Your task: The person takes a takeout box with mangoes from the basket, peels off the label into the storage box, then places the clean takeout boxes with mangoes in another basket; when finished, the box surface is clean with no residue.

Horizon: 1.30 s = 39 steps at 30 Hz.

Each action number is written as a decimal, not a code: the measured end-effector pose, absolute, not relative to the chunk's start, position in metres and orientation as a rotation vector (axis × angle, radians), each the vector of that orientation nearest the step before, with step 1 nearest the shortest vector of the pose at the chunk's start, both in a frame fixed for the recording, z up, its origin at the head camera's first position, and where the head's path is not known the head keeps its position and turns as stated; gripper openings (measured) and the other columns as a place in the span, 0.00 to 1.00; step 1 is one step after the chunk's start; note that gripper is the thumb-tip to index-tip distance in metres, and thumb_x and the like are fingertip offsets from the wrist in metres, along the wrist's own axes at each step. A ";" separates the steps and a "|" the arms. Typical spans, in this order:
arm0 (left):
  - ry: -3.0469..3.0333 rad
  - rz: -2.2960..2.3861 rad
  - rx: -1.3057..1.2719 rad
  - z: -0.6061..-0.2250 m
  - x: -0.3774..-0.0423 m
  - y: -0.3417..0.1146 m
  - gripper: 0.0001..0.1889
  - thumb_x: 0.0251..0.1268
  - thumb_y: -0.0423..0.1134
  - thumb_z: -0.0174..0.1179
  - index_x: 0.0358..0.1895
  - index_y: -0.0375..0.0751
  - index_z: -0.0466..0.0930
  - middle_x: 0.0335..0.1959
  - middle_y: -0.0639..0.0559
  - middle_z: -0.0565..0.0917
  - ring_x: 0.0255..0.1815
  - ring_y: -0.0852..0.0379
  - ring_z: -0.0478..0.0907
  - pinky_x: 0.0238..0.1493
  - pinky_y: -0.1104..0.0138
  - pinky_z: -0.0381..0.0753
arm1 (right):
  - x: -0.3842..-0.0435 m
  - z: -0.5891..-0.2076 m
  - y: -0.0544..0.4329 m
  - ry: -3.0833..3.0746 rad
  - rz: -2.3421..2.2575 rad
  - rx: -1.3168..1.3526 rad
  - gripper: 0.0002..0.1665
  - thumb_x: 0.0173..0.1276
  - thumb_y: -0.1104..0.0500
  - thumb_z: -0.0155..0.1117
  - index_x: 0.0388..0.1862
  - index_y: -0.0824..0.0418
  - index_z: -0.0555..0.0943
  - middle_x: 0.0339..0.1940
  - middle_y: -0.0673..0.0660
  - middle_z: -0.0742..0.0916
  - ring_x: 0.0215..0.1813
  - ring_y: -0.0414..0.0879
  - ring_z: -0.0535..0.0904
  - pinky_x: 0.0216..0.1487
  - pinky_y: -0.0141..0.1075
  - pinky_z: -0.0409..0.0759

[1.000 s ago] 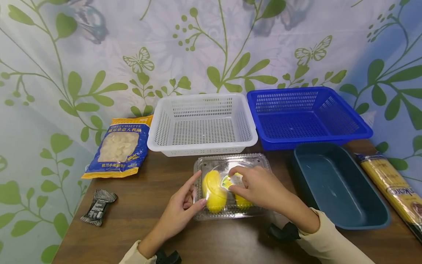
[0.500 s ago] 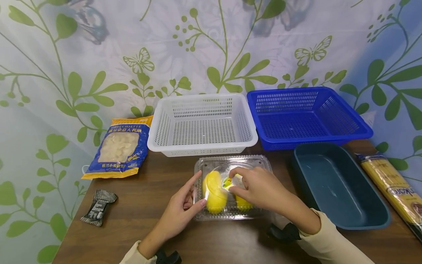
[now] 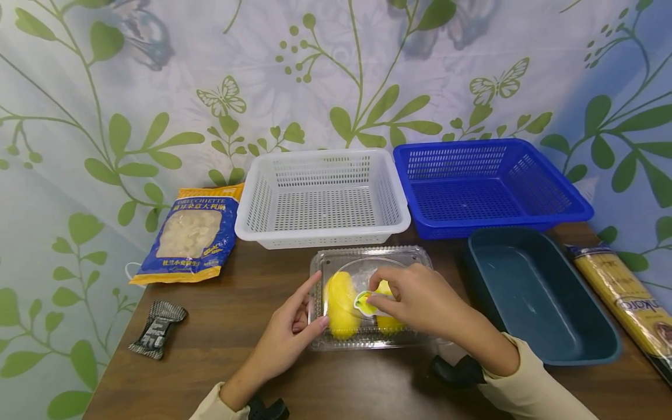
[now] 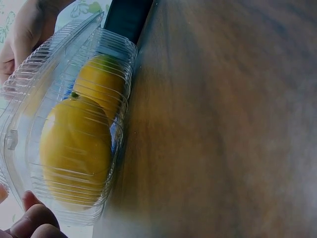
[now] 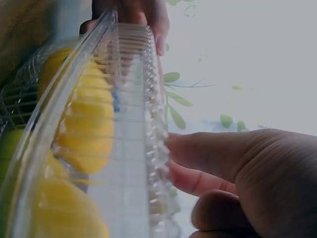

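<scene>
your hands are both occupied. left hand (image 3: 289, 321) holds the left edge of the clear box (image 3: 370, 253) between thumb and fingers. right hand (image 3: 420, 300) is bent over the lid, and its thumb and forefinger seem to pinch the round yellow label (image 3: 363, 304). how much of this label is loose, i cannot tell. the box lies on the desk (image 3: 252, 338), in front of the white basket (image 3: 322, 236), with two yellow fruits (image 3: 343, 312) inside.

please be careful with the label: if you pull it steeply or too fast, it could tear, because it looks thin. a strong upward pull could also lift the lid, if it is not well locked; the pictures do not show this clearly. since only your left side is firmly held, a sideways pull may turn the box and make the fruits roll.
</scene>
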<state>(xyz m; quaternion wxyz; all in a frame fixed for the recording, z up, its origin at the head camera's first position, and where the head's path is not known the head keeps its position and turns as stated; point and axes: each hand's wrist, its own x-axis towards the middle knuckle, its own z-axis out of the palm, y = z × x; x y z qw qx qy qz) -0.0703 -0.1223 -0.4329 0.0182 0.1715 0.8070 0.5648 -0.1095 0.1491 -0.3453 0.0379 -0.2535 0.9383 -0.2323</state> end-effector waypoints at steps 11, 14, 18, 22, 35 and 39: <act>2.497 1.755 0.520 -0.432 -0.070 -0.122 0.39 0.70 0.42 0.67 0.80 0.62 0.59 0.33 0.51 0.71 0.21 0.67 0.57 0.20 0.72 0.60 | -0.101 -0.345 0.152 2.902 -0.566 -0.922 0.20 0.60 0.40 0.77 0.47 0.47 0.87 0.13 0.38 0.68 0.17 0.33 0.61 0.19 0.30 0.62; 2.503 1.751 0.520 -0.432 -0.070 -0.122 0.39 0.70 0.42 0.67 0.80 0.62 0.59 0.32 0.50 0.71 0.21 0.67 0.57 0.20 0.72 0.60 | -0.100 -0.345 0.150 2.926 -0.529 -0.936 0.19 0.60 0.41 0.77 0.46 0.47 0.87 0.13 0.38 0.68 0.18 0.33 0.61 0.20 0.31 0.63; 2.516 1.747 0.524 -0.432 -0.070 -0.122 0.39 0.70 0.42 0.67 0.80 0.63 0.59 0.32 0.48 0.71 0.21 0.67 0.57 0.20 0.71 0.60 | -0.098 -0.343 0.147 2.927 -0.507 -0.948 0.16 0.62 0.44 0.77 0.45 0.48 0.87 0.13 0.38 0.68 0.18 0.33 0.62 0.21 0.32 0.65; 2.511 1.747 0.523 -0.432 -0.070 -0.122 0.39 0.70 0.42 0.67 0.80 0.63 0.58 0.32 0.49 0.71 0.21 0.67 0.57 0.20 0.72 0.60 | -0.096 -0.342 0.147 2.932 -0.511 -0.963 0.13 0.63 0.46 0.77 0.44 0.47 0.88 0.13 0.37 0.68 0.18 0.33 0.62 0.22 0.32 0.66; 2.509 1.750 0.536 -0.433 -0.069 -0.121 0.39 0.71 0.42 0.66 0.81 0.61 0.58 0.32 0.50 0.70 0.21 0.67 0.56 0.21 0.71 0.60 | -0.100 -0.331 0.171 3.039 -0.585 -0.797 0.14 0.64 0.46 0.76 0.45 0.48 0.88 0.11 0.37 0.66 0.16 0.35 0.61 0.20 0.32 0.62; 2.507 1.768 0.565 -0.432 -0.069 -0.121 0.38 0.71 0.41 0.66 0.81 0.59 0.58 0.34 0.51 0.71 0.21 0.67 0.56 0.20 0.72 0.60 | -0.099 -0.326 0.186 3.093 -0.604 -0.727 0.14 0.64 0.47 0.76 0.47 0.48 0.88 0.11 0.39 0.64 0.16 0.36 0.58 0.20 0.33 0.57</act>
